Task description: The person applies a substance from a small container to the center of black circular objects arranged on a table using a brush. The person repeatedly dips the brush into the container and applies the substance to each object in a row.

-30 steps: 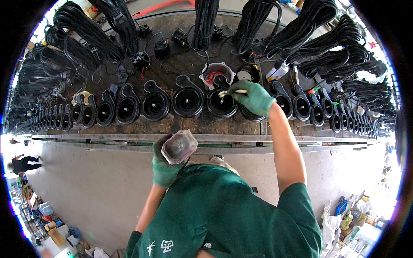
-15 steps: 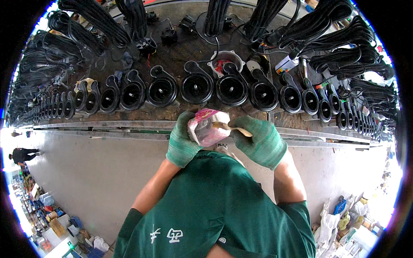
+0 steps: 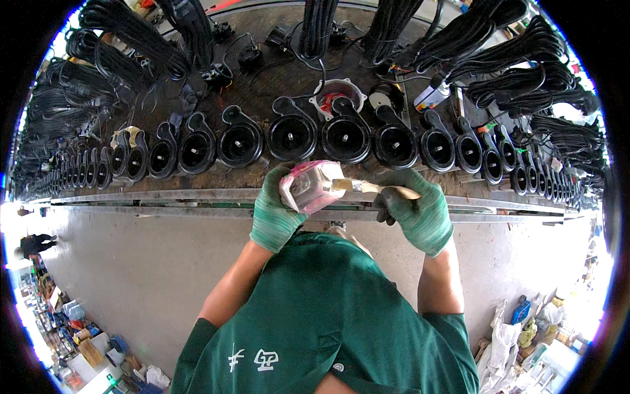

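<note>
1. Between gloved fingers [image 3: 387, 205] of the right hand [image 3: 423, 217], gripped the pale handle of a flat brush [image 3: 374, 188], closing narrowly around it with dark fingertips curled below.
2. Pointed the bristles leftward, over the right rim of a small translucent cup [image 3: 303, 180] edged with pink; could not tell whether touching it.
3. With the left hand [image 3: 274, 220], also in a green glove, wrapped fingers around the left side of the cup, leaving its mouth open to view.
4. Held cup and brush at the near edge of a dark wooden bench [image 3: 275, 72], by its metal rails [image 3: 197, 195] and just in front of a long row of round black housings [image 3: 292, 136].
5. Saw in the nearest housings a small pale pin at the centre, and on each a curved neck toward the far side.
6. Behind the row, saw a grey metal ring-shaped part [image 3: 359, 94] with red bits inside; to its right, a white bottle [image 3: 431, 97]; farther back, bundles of black cable [image 3: 318, 29].
7. Wore a green shirt [image 3: 321, 295].
</note>
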`<state>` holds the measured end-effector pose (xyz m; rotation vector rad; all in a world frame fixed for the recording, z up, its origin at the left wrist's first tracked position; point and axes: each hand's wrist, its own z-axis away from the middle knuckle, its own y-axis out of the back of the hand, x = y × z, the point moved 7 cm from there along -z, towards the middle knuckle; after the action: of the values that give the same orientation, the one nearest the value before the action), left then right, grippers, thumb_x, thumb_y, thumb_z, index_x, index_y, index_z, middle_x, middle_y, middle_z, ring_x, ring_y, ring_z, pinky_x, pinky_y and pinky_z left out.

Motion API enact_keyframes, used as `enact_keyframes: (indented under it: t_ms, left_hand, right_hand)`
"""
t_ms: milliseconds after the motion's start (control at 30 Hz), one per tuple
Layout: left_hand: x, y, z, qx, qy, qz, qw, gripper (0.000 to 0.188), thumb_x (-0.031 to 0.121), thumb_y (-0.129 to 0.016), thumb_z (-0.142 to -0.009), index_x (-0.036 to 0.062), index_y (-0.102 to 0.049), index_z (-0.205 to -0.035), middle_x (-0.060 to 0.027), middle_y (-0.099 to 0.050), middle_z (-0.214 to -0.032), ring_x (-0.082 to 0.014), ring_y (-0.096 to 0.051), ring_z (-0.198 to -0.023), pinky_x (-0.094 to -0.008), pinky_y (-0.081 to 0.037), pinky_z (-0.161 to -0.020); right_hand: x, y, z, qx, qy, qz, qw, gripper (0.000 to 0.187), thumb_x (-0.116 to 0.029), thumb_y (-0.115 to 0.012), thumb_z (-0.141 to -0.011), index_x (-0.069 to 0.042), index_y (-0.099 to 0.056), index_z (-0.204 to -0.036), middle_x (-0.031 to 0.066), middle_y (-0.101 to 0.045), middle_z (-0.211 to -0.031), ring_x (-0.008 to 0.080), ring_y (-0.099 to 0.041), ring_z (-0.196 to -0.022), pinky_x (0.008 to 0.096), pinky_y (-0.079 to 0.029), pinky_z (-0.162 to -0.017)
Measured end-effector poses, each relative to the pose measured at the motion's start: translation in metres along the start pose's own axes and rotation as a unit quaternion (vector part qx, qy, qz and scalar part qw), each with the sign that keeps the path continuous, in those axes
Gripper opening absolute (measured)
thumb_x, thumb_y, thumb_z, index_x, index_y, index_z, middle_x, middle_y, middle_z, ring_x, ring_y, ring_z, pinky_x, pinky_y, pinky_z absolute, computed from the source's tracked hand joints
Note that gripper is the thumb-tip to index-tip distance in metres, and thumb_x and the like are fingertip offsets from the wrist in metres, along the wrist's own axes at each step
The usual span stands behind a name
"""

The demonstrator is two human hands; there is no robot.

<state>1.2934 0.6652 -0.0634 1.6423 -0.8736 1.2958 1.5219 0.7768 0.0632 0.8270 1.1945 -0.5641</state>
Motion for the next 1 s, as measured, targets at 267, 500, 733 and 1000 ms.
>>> enact_keyframes:
  t_ms: [267, 500, 733, 1000]
  left_hand:
    - [0.021, -0.016, -0.016, 0.016, -0.008, -0.070, 0.997, 0.080, 0.004, -0.091, -0.069, 0.0067, -0.046, -0.135, -0.0093, -0.062, -0.124, -0.0206, -0.062, -0.114, -0.0343, -0.054, -0.096]
    - [0.009, -0.042, -0.027, -0.008, -0.005, -0.031, 0.999, 0.088, -0.004, -0.089, -0.067, 0.0071, -0.040, -0.139, -0.0102, -0.057, -0.133, -0.0222, -0.060, -0.121, -0.0373, -0.051, -0.104]
    - [0.023, -0.057, -0.021, 0.019, 0.043, -0.018, 0.999, 0.086, -0.010, -0.085, -0.066, 0.0059, -0.043, -0.139, -0.0113, -0.057, -0.137, -0.0232, -0.059, -0.126, -0.0389, -0.050, -0.109]
    - [0.039, -0.060, 0.019, 0.103, 0.099, -0.069, 0.987, 0.086, -0.004, -0.088, -0.069, 0.0033, -0.041, -0.142, -0.0112, -0.055, -0.137, -0.0223, -0.058, -0.125, -0.0383, -0.049, -0.108]
  right_hand:
    - [0.066, 0.046, -0.007, 0.079, -0.054, -0.248, 0.964, 0.019, -0.009, -0.064, -0.098, 0.003, -0.068, -0.112, 0.0089, -0.071, -0.087, 0.0149, -0.069, -0.070, 0.0284, -0.058, -0.060]
    - [0.121, 0.084, -0.014, 0.110, -0.084, -0.363, 0.921, 0.025, -0.018, -0.063, -0.097, 0.003, -0.066, -0.111, 0.0112, -0.070, -0.085, 0.0181, -0.066, -0.063, 0.0299, -0.054, -0.056]
    - [0.152, 0.149, -0.039, 0.179, -0.049, -0.133, 0.974, 0.016, -0.013, -0.067, -0.098, 0.000, -0.070, -0.107, 0.0051, -0.070, -0.086, 0.0106, -0.061, -0.068, 0.0275, -0.052, -0.060]
    - [0.144, 0.112, -0.116, 0.028, 0.030, 0.152, 0.988, 0.021, -0.019, -0.072, -0.097, -0.003, -0.069, -0.110, 0.0038, -0.069, -0.082, 0.0096, -0.056, -0.070, 0.0284, -0.049, -0.065]
